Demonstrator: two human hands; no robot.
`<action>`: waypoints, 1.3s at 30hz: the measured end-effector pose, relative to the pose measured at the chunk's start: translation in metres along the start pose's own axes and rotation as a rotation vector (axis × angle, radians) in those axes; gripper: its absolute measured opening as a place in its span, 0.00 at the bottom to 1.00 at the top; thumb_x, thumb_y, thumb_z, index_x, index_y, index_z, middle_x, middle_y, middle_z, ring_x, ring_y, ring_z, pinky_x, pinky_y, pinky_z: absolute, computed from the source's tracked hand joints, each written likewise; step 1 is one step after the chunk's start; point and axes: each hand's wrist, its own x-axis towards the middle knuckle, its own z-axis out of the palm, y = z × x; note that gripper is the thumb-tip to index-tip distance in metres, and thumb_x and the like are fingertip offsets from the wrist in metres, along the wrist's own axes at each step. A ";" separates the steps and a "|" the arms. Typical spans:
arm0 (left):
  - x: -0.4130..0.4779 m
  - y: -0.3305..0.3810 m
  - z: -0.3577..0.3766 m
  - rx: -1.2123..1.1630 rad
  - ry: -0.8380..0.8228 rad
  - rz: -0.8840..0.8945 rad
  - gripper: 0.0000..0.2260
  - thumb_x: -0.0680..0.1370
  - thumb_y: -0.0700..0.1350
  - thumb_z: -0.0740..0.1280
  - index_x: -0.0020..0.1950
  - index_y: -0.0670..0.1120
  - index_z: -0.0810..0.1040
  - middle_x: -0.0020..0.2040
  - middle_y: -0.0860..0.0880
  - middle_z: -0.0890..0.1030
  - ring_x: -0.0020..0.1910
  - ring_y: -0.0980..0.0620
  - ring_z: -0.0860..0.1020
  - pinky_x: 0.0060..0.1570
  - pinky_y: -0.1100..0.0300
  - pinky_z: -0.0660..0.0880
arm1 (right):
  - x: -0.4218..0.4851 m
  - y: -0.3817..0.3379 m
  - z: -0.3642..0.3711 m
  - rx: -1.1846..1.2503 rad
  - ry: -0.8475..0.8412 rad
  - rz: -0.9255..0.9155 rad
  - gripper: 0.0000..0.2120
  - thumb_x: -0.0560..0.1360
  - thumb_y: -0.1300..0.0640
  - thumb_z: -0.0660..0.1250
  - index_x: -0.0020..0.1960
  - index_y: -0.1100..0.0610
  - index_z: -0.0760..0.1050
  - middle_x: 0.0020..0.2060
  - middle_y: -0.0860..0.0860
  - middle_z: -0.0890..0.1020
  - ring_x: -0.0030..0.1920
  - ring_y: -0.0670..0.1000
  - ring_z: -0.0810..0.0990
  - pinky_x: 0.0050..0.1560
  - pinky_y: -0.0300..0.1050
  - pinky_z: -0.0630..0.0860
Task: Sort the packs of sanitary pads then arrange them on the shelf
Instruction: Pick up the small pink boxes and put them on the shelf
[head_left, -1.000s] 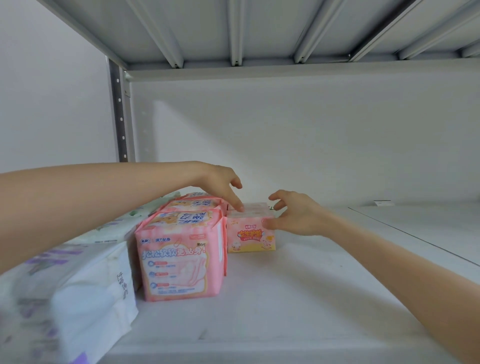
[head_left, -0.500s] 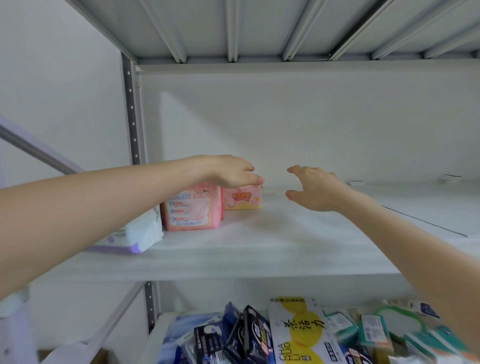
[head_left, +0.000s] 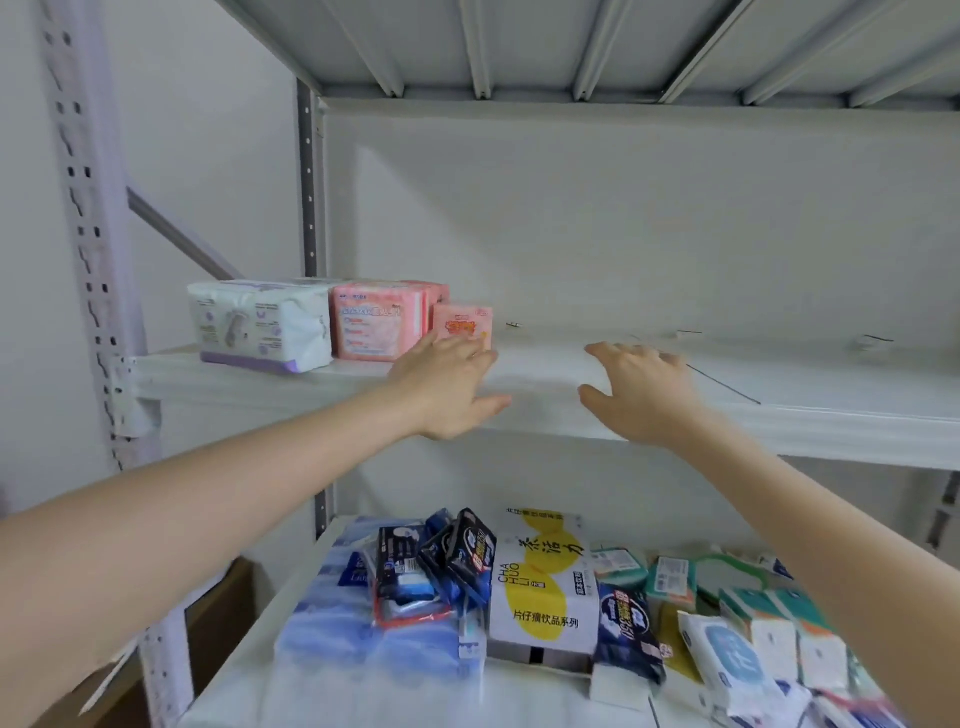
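Left hand (head_left: 447, 384) and right hand (head_left: 639, 395) hovered at front edge of upper shelf (head_left: 779, 415). Fingers (head_left: 478, 353) were loosely spread and held nothing. Three packs stood in row at shelf's left end: white-purple pack (head_left: 254, 325), pink pack (head_left: 376, 325) against it, small pink pack (head_left: 462, 325) just beside — faces outward, probably grouped by kind. Unsorted heap lay on lower shelf (head_left: 332, 696) (dark blue packs (head_left: 462, 551), yellow-white box (head_left: 543, 577), green and white packs) — more to sort. Shelving was pale metal, with perforated upright (head_left: 88, 234) at left and plain white wall behind.
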 end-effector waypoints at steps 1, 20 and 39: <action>-0.010 0.009 0.005 0.006 0.009 -0.019 0.32 0.80 0.63 0.50 0.79 0.47 0.53 0.79 0.47 0.54 0.78 0.48 0.51 0.75 0.50 0.44 | -0.013 0.003 0.000 0.008 0.012 -0.010 0.26 0.79 0.46 0.57 0.74 0.53 0.61 0.71 0.51 0.70 0.71 0.54 0.66 0.69 0.56 0.59; -0.231 0.182 0.140 -0.200 0.104 -0.082 0.31 0.80 0.62 0.47 0.80 0.50 0.45 0.80 0.48 0.47 0.78 0.48 0.42 0.75 0.49 0.39 | -0.315 0.018 0.061 -0.070 -0.103 0.083 0.30 0.79 0.44 0.55 0.77 0.53 0.55 0.78 0.53 0.57 0.77 0.53 0.53 0.74 0.62 0.47; -0.372 0.371 0.305 -0.273 -0.328 0.048 0.30 0.77 0.55 0.66 0.76 0.46 0.64 0.76 0.44 0.63 0.76 0.43 0.60 0.73 0.43 0.55 | -0.563 0.091 0.221 -0.042 -0.607 0.191 0.32 0.80 0.44 0.55 0.78 0.53 0.48 0.79 0.54 0.50 0.78 0.53 0.47 0.75 0.60 0.43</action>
